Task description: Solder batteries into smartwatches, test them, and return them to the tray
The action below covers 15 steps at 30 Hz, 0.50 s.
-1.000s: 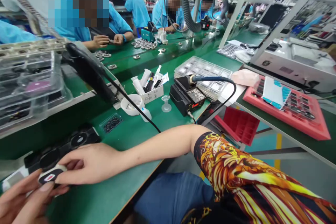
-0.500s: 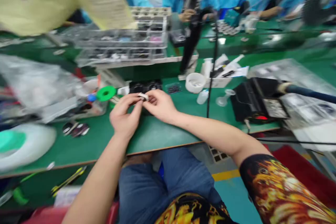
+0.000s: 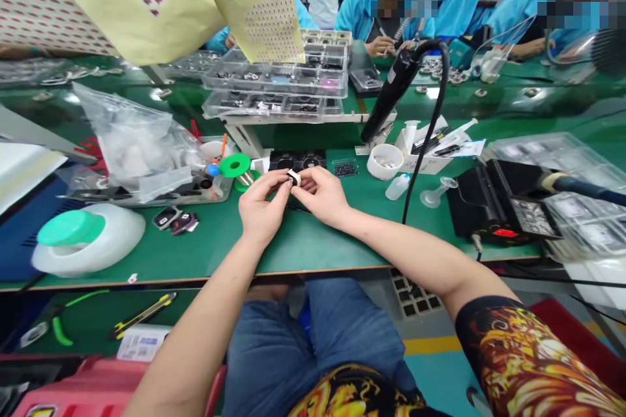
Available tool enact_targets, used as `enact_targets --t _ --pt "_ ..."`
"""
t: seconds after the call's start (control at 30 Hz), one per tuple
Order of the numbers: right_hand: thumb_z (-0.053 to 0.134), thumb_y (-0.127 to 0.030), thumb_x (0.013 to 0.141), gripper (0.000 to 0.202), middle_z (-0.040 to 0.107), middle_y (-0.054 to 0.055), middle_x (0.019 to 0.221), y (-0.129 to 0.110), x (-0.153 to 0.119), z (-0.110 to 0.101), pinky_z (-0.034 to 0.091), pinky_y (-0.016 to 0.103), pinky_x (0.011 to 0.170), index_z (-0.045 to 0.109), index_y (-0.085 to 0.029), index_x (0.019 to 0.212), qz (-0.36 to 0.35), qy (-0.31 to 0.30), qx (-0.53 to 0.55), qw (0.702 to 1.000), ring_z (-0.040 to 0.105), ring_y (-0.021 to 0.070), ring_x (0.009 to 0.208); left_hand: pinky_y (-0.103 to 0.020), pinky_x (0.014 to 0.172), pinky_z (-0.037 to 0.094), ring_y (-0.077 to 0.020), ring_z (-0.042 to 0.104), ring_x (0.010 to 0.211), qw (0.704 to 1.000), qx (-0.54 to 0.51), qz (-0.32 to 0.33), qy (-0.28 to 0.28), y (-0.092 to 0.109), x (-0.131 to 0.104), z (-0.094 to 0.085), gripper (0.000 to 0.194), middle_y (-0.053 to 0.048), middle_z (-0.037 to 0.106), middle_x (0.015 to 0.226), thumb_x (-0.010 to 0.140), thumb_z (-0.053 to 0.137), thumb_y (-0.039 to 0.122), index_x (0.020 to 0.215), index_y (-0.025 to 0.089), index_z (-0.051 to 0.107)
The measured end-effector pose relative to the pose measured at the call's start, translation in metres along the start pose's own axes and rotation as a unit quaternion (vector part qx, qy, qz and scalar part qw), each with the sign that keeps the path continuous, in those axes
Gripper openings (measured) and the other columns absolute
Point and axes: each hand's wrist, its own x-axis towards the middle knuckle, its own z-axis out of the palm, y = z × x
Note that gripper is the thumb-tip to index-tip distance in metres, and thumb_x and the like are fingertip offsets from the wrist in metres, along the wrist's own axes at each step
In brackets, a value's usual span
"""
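The green surface (image 3: 313, 251) runs beneath both grips and out to either side of them. People in blue (image 3: 357, 10) sit well beyond the grips, across the line. Yellow sheets (image 3: 156, 6) hang far ahead of the grips and to their left. Clear trays (image 3: 278, 86) are stacked on a rack straight beyond the grips, loaded with small parts. To the left, past a green spool, lies a plastic bag (image 3: 141, 143). The black station (image 3: 476, 205), its display lit red, stands well to the right of the grips. A white jug (image 3: 120, 234) with a green lid sits well to their left, nearer the surface edge. A black wand (image 3: 394, 88) hangs ahead and to the right, its cable dropping to the surface.

The left grip (image 3: 264, 205) is closed to a pinch, thumb and fingertips on the left side of the part. The right grip (image 3: 323, 197) is likewise drawn in, its fingers on the part's right side.

The box (image 3: 430, 159) of syringes stands ahead and right of the grips. Just beyond them lies a black tray (image 3: 298, 159); the green spool (image 3: 235, 166) is near on the left. A white bowl (image 3: 386, 163) and a small bottle (image 3: 397, 187) are to the right. The part (image 3: 294, 177), white and black, is held between the two grips, above the surface.
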Motion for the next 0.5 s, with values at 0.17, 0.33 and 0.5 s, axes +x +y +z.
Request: enact_targets --t 0.17,0.33,0.5 --pt "0.078 -0.025 0.089 0.012 0.068 0.0 0.095 -0.0003 -0.0024 0.0004 0.06 0.024 0.071 0.073 -0.02 0.099 0.011 -0.001 -0.008 1.0 0.069 0.011 0.079 -0.039 0.094 0.067 -0.0233 0.08 0.105 1.0 0.014 0.001 -0.003 0.0022 0.0006 -0.0006 0.007 -0.007 0.083 0.112 0.097 0.077 0.026 0.099 0.023 0.083" --pt "0.077 -0.025 0.089 0.011 0.067 0.0 0.095 -0.0025 -0.0046 -0.0003 0.059 0.024 0.072 0.073 -0.02 0.098 0.009 -0.007 -0.005 1.0 0.069 0.0104 0.078 -0.036 0.09 0.066 -0.0218 0.079 0.1 1.0 0.022 -0.002 -0.004 0.0065 0.0015 -0.0013 0.007 -0.007 0.082 0.107 0.096 0.076 0.025 0.093 0.022 0.081" --pt "0.077 -0.023 0.089 0.009 0.067 -0.001 0.094 -0.0044 -0.0053 -0.0009 0.059 0.024 0.075 0.073 -0.019 0.096 0.013 -0.019 -0.013 1.0 0.068 0.0106 0.079 -0.036 0.087 0.065 -0.0218 0.078 0.097 0.999 0.048 -0.004 -0.007 0.009 0.0015 -0.0021 0.009 -0.008 0.082 0.104 0.095 0.074 0.027 0.089 0.022 0.079"
